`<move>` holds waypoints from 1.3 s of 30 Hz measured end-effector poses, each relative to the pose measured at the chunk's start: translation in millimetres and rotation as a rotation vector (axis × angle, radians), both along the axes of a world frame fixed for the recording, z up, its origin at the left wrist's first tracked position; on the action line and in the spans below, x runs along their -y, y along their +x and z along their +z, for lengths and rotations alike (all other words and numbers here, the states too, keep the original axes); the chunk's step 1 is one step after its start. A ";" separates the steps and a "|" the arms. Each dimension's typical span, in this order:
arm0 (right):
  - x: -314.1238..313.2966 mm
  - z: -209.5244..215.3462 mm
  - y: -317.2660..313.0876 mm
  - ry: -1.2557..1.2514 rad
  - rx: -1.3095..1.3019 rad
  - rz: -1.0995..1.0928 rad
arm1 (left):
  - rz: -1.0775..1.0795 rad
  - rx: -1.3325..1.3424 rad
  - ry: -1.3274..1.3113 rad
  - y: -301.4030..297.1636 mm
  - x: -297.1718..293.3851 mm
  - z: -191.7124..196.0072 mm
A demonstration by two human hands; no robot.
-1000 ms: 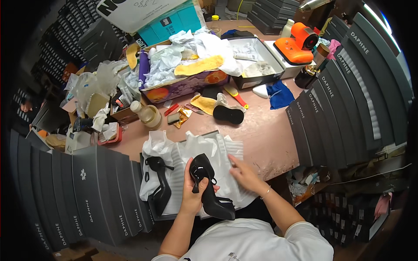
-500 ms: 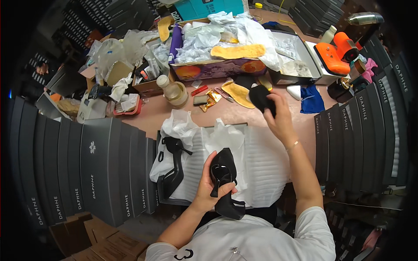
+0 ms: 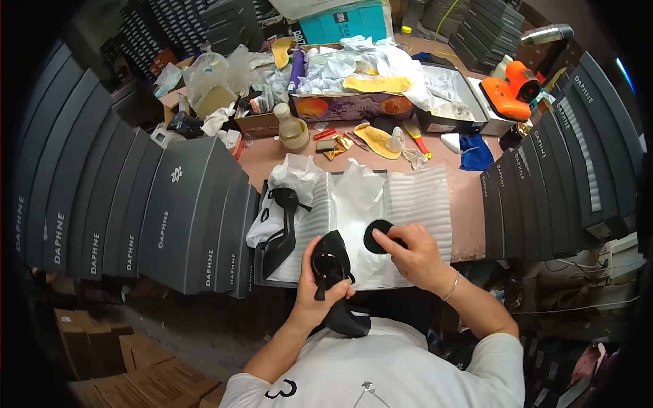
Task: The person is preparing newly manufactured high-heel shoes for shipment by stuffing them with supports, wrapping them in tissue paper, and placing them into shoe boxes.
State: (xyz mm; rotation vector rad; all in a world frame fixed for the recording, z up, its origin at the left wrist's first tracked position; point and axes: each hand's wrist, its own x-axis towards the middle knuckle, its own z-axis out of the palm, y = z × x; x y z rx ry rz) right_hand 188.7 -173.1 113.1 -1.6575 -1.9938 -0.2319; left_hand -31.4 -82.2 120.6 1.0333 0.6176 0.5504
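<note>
A crowded pink worktable [image 3: 469, 204] is seen from above, walled in by stacks of dark grey boxes [image 3: 136, 217] on both sides.

Nearest the body, a black high-heeled shoe [image 3: 333, 272] is gripped by the left hand [image 3: 320, 299], which is closed around its middle, with the thin heel pointing down. Just to the right, a flat black insole pad [image 3: 377, 236] is pinched by the right hand [image 3: 415, 255], fingers bent and thumb pressed on its edge. The pad is held over white tissue paper [image 3: 360, 197]. To do this part well, the shoe should be kept still and the pad lined up flat before it is slid in.

To the left of the left hand, a second black shoe [image 3: 282, 231] is lying in an open shoe box [image 3: 262, 272] lined with white paper.

Farther beyond the hands, yellow insoles [image 3: 377, 139], a small tan bottle [image 3: 292, 129] and a blue cloth [image 3: 475, 151] are seen. Past these, a long box with orange and purple sides [image 3: 350, 105] is stuffed with white paper. Farthest away, a teal box [image 3: 347, 24] is standing, and an orange tool [image 3: 513, 88] is off to the right.
</note>
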 end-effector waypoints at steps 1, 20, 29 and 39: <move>-3.5 29.9 -18.9 0.067 -0.116 0.031 | 0.013 -0.010 -0.003 -5.1 2.1 -6.3; 32.3 -15.5 -60.2 -0.186 -0.295 0.027 | -0.005 0.004 0.069 -16.4 10.4 4.9; -0.7 48.8 -71.6 0.098 -0.263 0.190 | -0.095 0.003 0.385 -9.1 13.2 2.4; 5.3 68.1 -56.0 0.001 -0.212 0.225 | -0.100 0.046 0.167 -5.7 12.6 -7.2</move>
